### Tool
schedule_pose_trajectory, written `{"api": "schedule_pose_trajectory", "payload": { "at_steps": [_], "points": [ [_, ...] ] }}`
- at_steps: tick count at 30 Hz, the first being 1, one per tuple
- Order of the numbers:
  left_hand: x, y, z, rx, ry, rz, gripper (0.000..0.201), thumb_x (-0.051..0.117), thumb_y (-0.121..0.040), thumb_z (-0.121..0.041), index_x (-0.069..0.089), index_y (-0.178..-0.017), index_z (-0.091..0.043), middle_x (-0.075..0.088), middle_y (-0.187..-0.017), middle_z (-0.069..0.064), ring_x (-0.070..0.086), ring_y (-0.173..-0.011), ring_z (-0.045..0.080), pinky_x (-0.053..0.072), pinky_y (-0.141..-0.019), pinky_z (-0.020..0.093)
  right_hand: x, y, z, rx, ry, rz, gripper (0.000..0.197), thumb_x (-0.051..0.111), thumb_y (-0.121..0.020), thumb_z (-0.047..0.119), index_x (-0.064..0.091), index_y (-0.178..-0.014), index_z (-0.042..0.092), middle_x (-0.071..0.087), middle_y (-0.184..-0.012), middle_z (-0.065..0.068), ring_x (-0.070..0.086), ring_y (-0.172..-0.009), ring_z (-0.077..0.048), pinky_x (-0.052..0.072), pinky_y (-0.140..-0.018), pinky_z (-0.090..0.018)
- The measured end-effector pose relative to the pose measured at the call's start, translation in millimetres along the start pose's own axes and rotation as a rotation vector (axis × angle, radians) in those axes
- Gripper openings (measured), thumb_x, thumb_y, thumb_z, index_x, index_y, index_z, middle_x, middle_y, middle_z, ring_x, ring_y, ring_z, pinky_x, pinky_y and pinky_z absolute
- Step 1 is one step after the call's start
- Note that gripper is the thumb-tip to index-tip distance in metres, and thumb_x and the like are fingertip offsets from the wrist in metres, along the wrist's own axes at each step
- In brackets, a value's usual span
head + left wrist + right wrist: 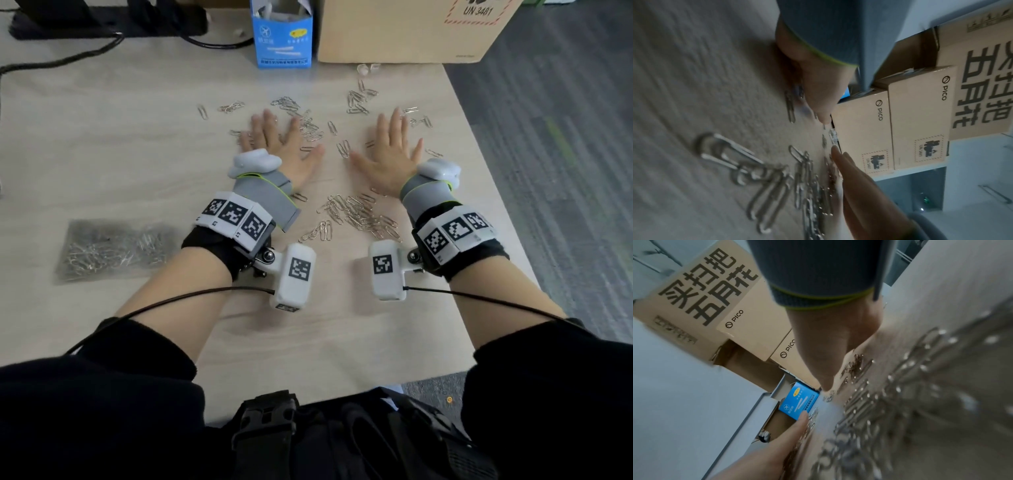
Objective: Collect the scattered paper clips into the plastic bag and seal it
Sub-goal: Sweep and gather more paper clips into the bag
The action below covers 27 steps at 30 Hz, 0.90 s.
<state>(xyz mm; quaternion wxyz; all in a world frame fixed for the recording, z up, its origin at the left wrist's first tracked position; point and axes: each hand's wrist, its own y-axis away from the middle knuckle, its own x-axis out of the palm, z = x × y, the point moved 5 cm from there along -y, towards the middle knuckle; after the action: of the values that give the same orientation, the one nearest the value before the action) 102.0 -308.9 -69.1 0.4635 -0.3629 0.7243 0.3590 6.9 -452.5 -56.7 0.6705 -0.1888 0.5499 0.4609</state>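
Observation:
Both hands lie flat on the pale wooden table [120,154], palms down with fingers spread, holding nothing. My left hand [279,142] rests among scattered silver paper clips [308,128]. My right hand [394,149] lies beside it with clips around its fingers. A denser pile of clips [359,216] sits between the two wrists and appears blurred in the left wrist view [777,178] and the right wrist view [869,418]. More clips [358,97] lie beyond the fingertips. A clear plastic bag [113,248] holding several clips lies flat at the left, apart from both hands.
A blue carton [282,37] and a large cardboard box [404,31] stand at the table's far edge. Black cables [68,58] run across the far left. The table's right edge [479,137] drops to grey carpet. A small clear object [368,68] lies by the cardboard box.

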Motion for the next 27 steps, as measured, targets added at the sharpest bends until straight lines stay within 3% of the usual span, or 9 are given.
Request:
{"api": "schedule_pose_trajectory", "payload": {
  "at_steps": [3,8,14,16,18,20,22,27],
  "points": [
    [-6,-5,-9,0.073,0.037,-0.053,0.066,0.032,-0.092,-0.055,0.011,-0.147,-0.027,-0.002,-0.158,0.011,-0.012,-0.145,0.028,-0.007,-0.117,0.049,-15,-22,-9,0.102,-0.019,-0.108,0.077,0.037,-0.095,0.046,-0.002,-0.151,0.01,-0.015,-0.157,-0.011,-0.015,-0.145,-0.026,-0.008,-0.114,-0.051],
    [-19,-26,-9,0.124,-0.013,-0.111,0.061,0.035,-0.094,-0.048,0.014,-0.147,-0.024,0.003,-0.158,0.011,-0.006,-0.145,0.031,-0.003,-0.115,0.052,-21,-48,-23,0.181,0.029,-0.052,0.079,0.032,-0.094,0.052,-0.002,-0.151,0.008,-0.015,-0.157,-0.012,-0.015,-0.145,-0.026,-0.006,-0.115,-0.053],
    [-5,-36,-17,0.155,0.01,-0.046,0.059,0.035,-0.094,-0.048,0.021,-0.146,-0.024,0.001,-0.158,0.006,-0.006,-0.146,0.026,-0.005,-0.117,0.048,-11,-52,-3,-0.016,0.046,0.051,0.067,0.032,-0.098,0.037,0.002,-0.151,0.01,-0.013,-0.157,-0.014,-0.013,-0.146,-0.028,-0.007,-0.117,-0.042],
    [-4,-37,-22,0.21,0.074,-0.03,0.056,0.04,-0.091,-0.049,0.034,-0.14,-0.023,0.014,-0.157,0.005,0.004,-0.146,0.025,0.0,-0.118,0.047,-11,-53,5,-0.081,0.024,0.085,0.063,0.034,-0.098,0.03,0.006,-0.15,0.009,-0.012,-0.157,-0.015,-0.012,-0.146,-0.029,-0.006,-0.117,-0.041],
    [-10,-34,-28,0.312,0.188,-0.019,0.057,0.047,-0.082,-0.049,0.049,-0.13,-0.019,0.033,-0.149,0.007,0.024,-0.141,0.025,0.011,-0.117,0.046,-13,-56,12,-0.114,-0.011,0.061,0.063,0.036,-0.098,0.028,0.007,-0.15,0.008,-0.011,-0.157,-0.015,-0.013,-0.146,-0.029,-0.004,-0.117,-0.041],
    [-18,-33,-28,0.355,0.257,-0.044,0.061,0.046,-0.075,-0.048,0.052,-0.128,-0.018,0.039,-0.145,0.008,0.033,-0.137,0.022,0.015,-0.115,0.044,-18,-64,19,-0.117,-0.016,-0.017,0.066,0.038,-0.097,0.03,0.006,-0.151,0.008,-0.01,-0.158,-0.013,-0.012,-0.146,-0.028,-0.003,-0.117,-0.042],
    [-26,-37,-19,0.3,0.199,-0.107,0.06,0.047,-0.08,-0.049,0.046,-0.133,-0.021,0.034,-0.149,0.006,0.025,-0.141,0.022,0.008,-0.116,0.049,-19,-72,25,-0.117,0.003,-0.032,0.068,0.038,-0.097,0.032,0.005,-0.151,0.008,-0.009,-0.158,-0.011,-0.01,-0.146,-0.028,-0.002,-0.117,-0.044],
    [-44,-49,32,-0.085,0.007,-0.23,0.061,0.039,-0.092,-0.048,0.023,-0.145,-0.021,0.007,-0.158,0.01,-0.004,-0.145,0.035,-0.006,-0.114,0.056,-10,-83,32,-0.143,0.092,0.044,0.066,0.032,-0.098,0.037,0.006,-0.15,0.006,-0.007,-0.159,-0.008,-0.007,-0.147,-0.025,-0.003,-0.118,-0.041]
  ]
}}
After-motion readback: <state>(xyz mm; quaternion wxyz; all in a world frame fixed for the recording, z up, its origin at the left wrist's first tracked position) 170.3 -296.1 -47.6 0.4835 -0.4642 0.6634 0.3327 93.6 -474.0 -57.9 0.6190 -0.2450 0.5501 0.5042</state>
